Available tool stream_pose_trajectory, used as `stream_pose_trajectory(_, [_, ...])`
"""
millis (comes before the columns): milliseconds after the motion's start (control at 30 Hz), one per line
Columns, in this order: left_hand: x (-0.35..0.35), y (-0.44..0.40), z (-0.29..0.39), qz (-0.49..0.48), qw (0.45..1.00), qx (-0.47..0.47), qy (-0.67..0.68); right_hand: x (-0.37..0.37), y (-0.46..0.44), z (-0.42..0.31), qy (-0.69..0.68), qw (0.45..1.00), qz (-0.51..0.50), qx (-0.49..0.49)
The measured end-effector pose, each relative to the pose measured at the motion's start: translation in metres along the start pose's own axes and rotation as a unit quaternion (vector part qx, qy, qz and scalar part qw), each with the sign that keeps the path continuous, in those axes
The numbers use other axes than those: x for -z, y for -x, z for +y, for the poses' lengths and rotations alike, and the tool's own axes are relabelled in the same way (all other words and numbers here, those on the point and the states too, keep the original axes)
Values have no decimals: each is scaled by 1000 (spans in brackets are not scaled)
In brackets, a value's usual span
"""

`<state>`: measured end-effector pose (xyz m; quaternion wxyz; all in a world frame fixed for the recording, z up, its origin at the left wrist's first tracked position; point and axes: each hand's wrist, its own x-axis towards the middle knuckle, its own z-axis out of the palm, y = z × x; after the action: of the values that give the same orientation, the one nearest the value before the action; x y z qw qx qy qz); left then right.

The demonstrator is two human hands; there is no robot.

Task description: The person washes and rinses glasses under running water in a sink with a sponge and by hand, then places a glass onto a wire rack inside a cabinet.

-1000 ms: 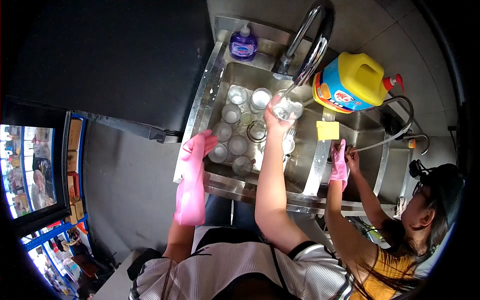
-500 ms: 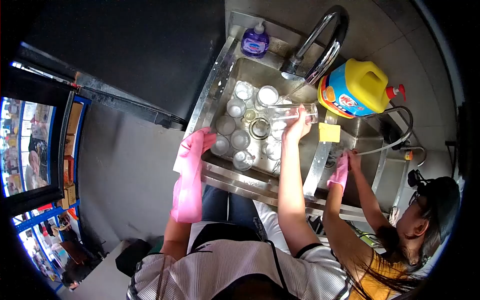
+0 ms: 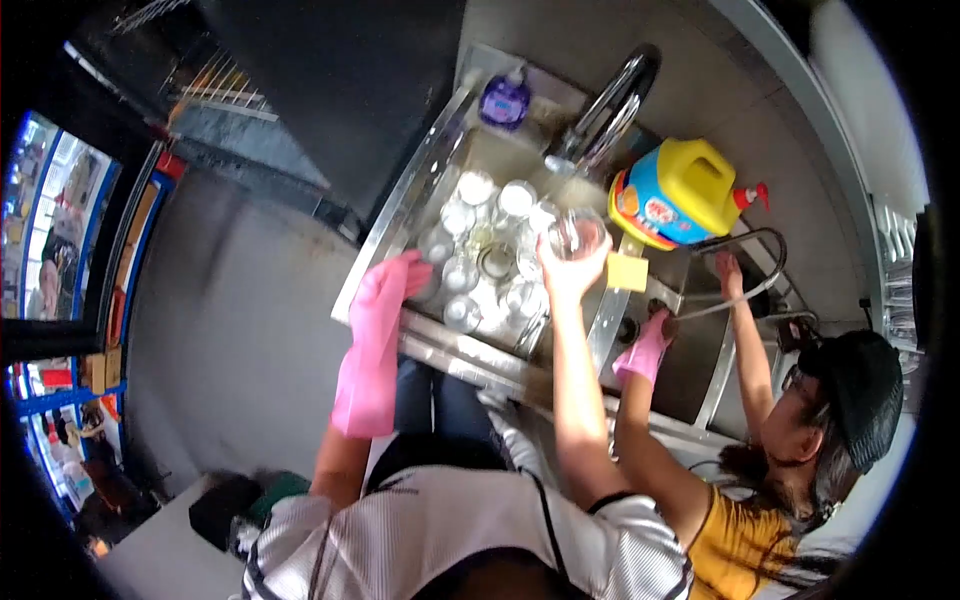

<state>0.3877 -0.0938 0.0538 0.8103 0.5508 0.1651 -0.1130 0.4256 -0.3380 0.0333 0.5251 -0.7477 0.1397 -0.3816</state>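
My left hand (image 3: pixel 388 285), in a pink rubber glove, rests by the sink's left rim with fingers stretched out and holding nothing. Its fingertips are near the glasses on that side. In my bare right hand (image 3: pixel 568 272) is a clear drinking glass (image 3: pixel 577 232), held over the sink's right side with its round end turned up towards me. Several glasses, such as one glass (image 3: pixel 517 198) and another glass (image 3: pixel 462 313), stand in the steel sink (image 3: pixel 492 150). Motion blur softens the glasses.
Behind the sink are a tap (image 3: pixel 615 105) and a purple soap bottle (image 3: pixel 504 101). A large yellow jug (image 3: pixel 690 190) stands at the right, near a yellow sponge (image 3: pixel 627 271) on the divider. A co-worker's gloved hand (image 3: pixel 645 348) is in the neighbouring basin.
The glass in my right hand has tipped from lying sideways to showing its round end. My left hand stays by the rim. The co-worker's hands have moved apart, and the view has shifted.
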Motion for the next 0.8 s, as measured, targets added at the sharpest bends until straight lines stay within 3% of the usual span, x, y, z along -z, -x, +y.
stream_pose_trajectory(100, [15, 5, 2, 7, 1000, -18, -24, -4, -1, -1, -57, 998, -8, -22])
stream_pose_trajectory(133, [19, 10, 12, -24, 999, -23, 3, -8, -5, -17, -250, 966, -2, -56])
stream_pose_trajectory(167, [21, 12, 14, -5, 999, -42, 7, -16, -10, 5, -245, 965, 18, -91])
stream_pose_trajectory(200, [27, 23, 11, 12, 999, -47, 4, -13, -5, 30, -228, 963, 46, -137])
stream_pose_trajectory(267, [50, 23, -3, 26, 998, -45, 42, -11, -4, 12, -276, 900, 58, -333])
stream_pose_trajectory(333, [56, 37, 12, 41, 997, -41, 50, -18, 5, 15, -330, 872, 97, -347])
stream_pose_trajectory(400, [62, 50, 20, 75, 993, -56, 76, -18, 14, 21, -240, 911, 43, -333])
stream_pose_trajectory(500, [82, 55, 29, 109, 987, -74, 90, -27, 21, 8, -222, 913, 38, -341])
stream_pose_trajectory(600, [105, 47, 38, 141, 976, -107, 128, -25, 21, -5, -342, 808, 23, -478])
stream_pose_trajectory(667, [125, 50, 38, 146, 974, -92, 144, -34, 26, -44, -406, 726, 73, -550])
stream_pose_trajectory(700, [136, 48, 39, 145, 972, -103, 154, -35, 36, -57, -447, 728, 41, -519])
stream_pose_trajectory(800, [165, 36, 47, 139, 969, -104, 176, -74, 73, -138, -457, 837, -64, -295])
